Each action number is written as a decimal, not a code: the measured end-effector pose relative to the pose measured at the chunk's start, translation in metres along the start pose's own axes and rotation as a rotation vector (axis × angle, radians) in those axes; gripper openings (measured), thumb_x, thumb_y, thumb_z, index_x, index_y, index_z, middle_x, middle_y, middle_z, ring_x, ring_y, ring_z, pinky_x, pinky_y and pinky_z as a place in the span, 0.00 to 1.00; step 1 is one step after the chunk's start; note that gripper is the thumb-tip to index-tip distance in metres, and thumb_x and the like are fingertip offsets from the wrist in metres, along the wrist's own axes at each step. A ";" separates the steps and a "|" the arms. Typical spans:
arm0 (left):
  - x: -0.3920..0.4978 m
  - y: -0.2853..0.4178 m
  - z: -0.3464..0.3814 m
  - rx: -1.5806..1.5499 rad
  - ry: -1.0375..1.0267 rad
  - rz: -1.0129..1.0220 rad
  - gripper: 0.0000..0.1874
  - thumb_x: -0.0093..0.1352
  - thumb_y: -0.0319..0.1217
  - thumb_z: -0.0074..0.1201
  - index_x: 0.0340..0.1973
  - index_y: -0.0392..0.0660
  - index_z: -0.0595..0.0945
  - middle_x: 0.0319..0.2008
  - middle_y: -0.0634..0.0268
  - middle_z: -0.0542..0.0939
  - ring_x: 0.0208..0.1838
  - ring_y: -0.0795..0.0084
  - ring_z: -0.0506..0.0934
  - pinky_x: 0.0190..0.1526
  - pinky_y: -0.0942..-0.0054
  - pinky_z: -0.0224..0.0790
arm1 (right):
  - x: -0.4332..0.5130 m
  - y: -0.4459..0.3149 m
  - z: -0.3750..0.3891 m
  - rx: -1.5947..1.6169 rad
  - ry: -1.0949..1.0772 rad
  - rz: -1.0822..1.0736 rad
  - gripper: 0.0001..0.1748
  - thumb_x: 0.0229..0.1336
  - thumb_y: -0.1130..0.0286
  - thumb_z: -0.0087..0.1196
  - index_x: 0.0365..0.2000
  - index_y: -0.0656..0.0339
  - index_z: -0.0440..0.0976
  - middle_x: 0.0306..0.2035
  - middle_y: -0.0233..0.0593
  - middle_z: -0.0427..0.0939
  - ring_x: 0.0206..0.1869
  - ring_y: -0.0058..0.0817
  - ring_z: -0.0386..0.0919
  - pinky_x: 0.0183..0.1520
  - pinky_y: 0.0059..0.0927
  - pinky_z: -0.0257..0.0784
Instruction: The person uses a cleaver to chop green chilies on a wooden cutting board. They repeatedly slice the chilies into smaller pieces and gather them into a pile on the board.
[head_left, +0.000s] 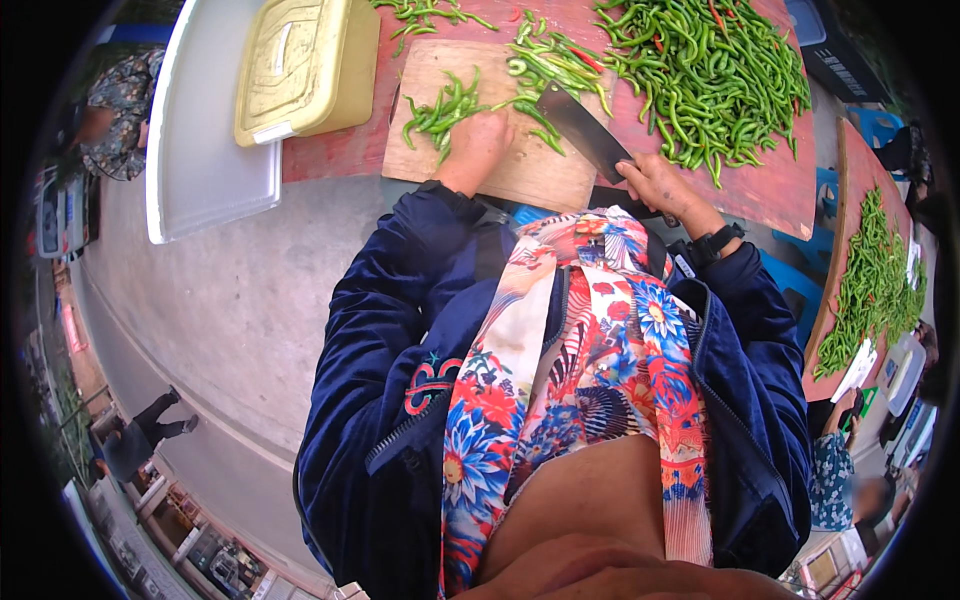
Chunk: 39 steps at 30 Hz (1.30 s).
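My right hand (660, 184) grips the handle of a cleaver (583, 131), its broad dark blade slanting up and left over the right part of a wooden cutting board (540, 176). On the board, my left hand (475, 142) has its fingers curled down beside a small heap of green chili peppers (448, 109); a pepper end shows near its fingertips, but what it holds is hidden. More green peppers (551, 67), with a red one among them, lie at the board's upper right, some under or beside the blade tip.
A large pile of green peppers (712, 82) covers the red table's (330, 157) right part. A yellow lidded bin (352, 75) and a white foam box (217, 180) stand left. Another table with peppers (870, 285), blue stools (795, 281) and other people are farther off.
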<state>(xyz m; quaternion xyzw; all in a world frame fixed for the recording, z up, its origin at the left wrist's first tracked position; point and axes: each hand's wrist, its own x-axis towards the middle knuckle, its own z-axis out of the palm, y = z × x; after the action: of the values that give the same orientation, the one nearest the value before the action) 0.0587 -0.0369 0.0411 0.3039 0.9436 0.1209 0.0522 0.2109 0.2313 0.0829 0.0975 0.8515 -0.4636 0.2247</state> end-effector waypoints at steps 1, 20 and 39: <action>-0.005 -0.002 -0.008 0.061 -0.093 -0.016 0.14 0.65 0.42 0.55 0.31 0.44 0.82 0.31 0.52 0.83 0.33 0.50 0.82 0.36 0.52 0.75 | 0.003 -0.002 0.002 -0.012 0.015 -0.040 0.23 0.68 0.58 0.45 0.26 0.69 0.72 0.17 0.37 0.75 0.12 0.25 0.70 0.16 0.31 0.66; -0.021 -0.002 0.011 0.031 -0.003 0.280 0.04 0.63 0.27 0.50 0.30 0.41 0.77 0.31 0.53 0.77 0.34 0.51 0.81 0.33 0.55 0.75 | 0.027 0.003 0.004 -0.116 -0.059 -0.030 0.21 0.66 0.58 0.45 0.31 0.67 0.75 0.18 0.39 0.77 0.15 0.32 0.74 0.23 0.34 0.70; -0.025 0.048 0.011 0.050 0.037 0.471 0.05 0.60 0.25 0.51 0.32 0.44 0.75 0.27 0.59 0.73 0.30 0.58 0.80 0.26 0.60 0.74 | 0.023 0.001 0.006 -0.196 0.024 -0.141 0.19 0.64 0.60 0.47 0.32 0.68 0.76 0.24 0.52 0.79 0.28 0.48 0.79 0.38 0.46 0.72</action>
<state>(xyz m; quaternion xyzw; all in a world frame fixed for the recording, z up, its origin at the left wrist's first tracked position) 0.1077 -0.0116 0.0440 0.5147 0.8501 0.1116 -0.0021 0.1926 0.2254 0.0684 0.0207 0.9003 -0.3913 0.1898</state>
